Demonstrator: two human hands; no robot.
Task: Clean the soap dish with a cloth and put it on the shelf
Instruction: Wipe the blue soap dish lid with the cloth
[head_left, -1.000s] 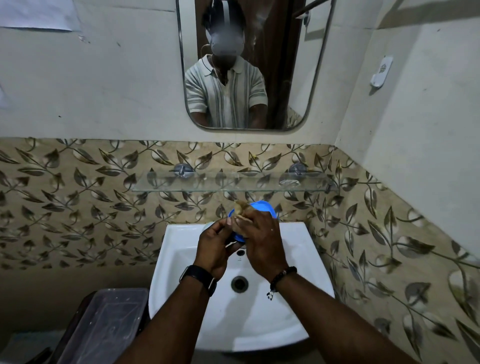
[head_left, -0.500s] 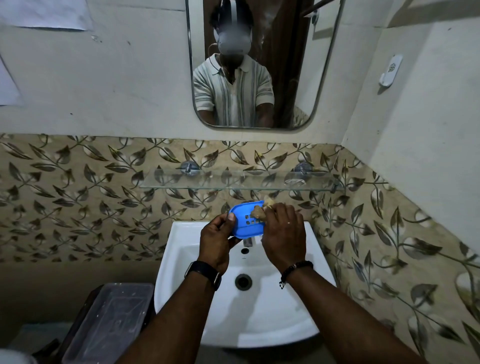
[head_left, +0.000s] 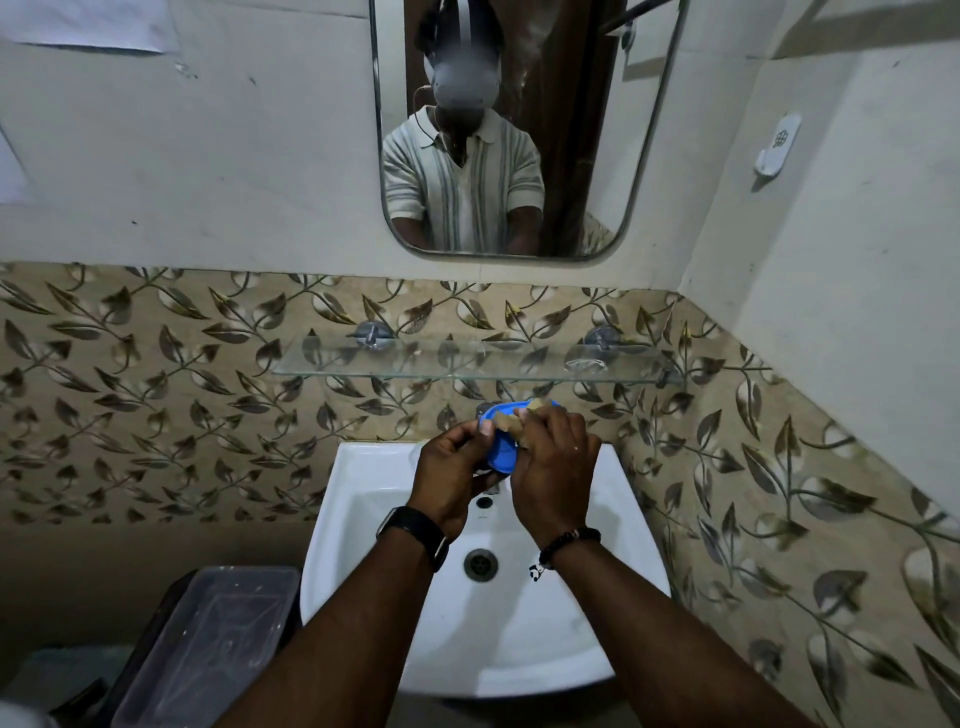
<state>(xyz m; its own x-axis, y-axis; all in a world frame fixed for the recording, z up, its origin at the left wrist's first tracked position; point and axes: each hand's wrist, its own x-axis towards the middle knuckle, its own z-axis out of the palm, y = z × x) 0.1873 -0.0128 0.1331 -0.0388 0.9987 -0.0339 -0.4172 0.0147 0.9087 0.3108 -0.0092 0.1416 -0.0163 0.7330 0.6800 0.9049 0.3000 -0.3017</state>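
A blue soap dish (head_left: 503, 453) is held over the back of the white sink (head_left: 363, 499), just below the glass shelf (head_left: 467, 358). My left hand (head_left: 453, 475) grips the dish by its left edge, thumb on the rim. My right hand (head_left: 553, 470) holds a tan cloth (head_left: 511, 425) and presses it against the dish's upper side. Much of the dish is hidden behind both hands.
A mirror (head_left: 571, 156) hangs on the wall above the shelf. A clear plastic lid (head_left: 208, 639) lies on a dark bin to the left of the sink. A white hook (head_left: 777, 150) sticks to the right wall. The tap is hidden behind my hands.
The dish has turned, so its holed face no longer shows. My right hand has moved left over the dish with the cloth.
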